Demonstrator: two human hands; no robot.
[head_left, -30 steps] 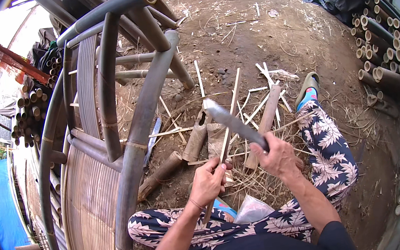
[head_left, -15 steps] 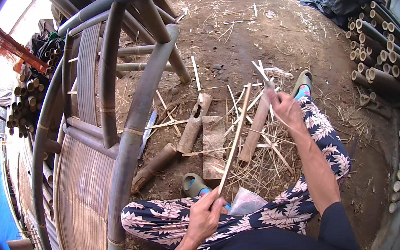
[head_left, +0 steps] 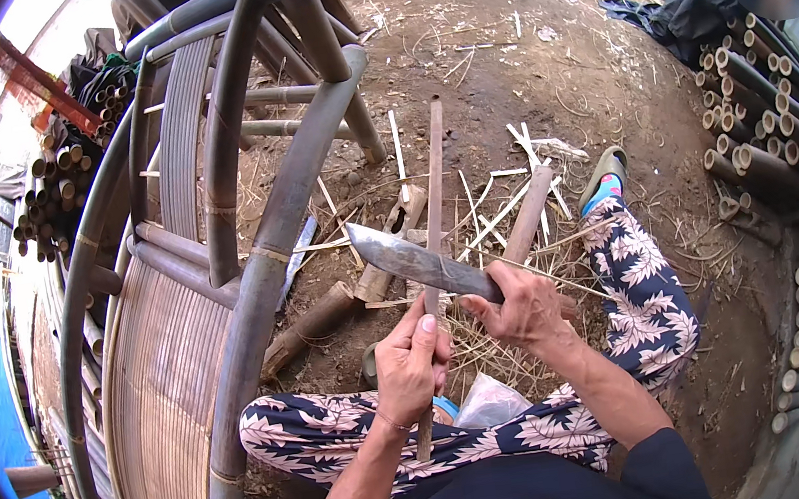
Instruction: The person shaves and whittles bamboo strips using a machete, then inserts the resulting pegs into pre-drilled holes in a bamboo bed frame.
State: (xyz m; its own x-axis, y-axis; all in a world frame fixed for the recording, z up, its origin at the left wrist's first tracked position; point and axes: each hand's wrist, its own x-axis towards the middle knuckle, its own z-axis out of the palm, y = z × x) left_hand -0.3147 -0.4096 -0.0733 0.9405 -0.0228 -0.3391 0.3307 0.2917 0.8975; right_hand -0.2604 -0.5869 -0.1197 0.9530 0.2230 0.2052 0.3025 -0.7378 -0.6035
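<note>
My left hand (head_left: 408,361) is closed round a flat bamboo strip (head_left: 434,174), which stands nearly upright in the view and sticks out above and below the fist. In my right hand (head_left: 525,306) is the handle of a large knife (head_left: 411,260) with a broad, dark blade. The blade points up to the left and crosses the strip just above my left fingers; whether its edge touches the strip I cannot tell. Beyond my right hand a round bamboo length (head_left: 528,216) lies on the ground, partly hidden by the hand.
A bamboo chair (head_left: 168,330) stands close on my left. Bamboo pieces (head_left: 314,326) and thin shavings (head_left: 473,351) litter the soil before me. A clear plastic bag (head_left: 490,401) rests between my legs. Stacked bamboo poles (head_left: 755,112) are at the right, with more poles (head_left: 54,194) at the left.
The knife has come back toward me and swung left, now across the strip. My left hand has risen, and the strip has turned more upright.
</note>
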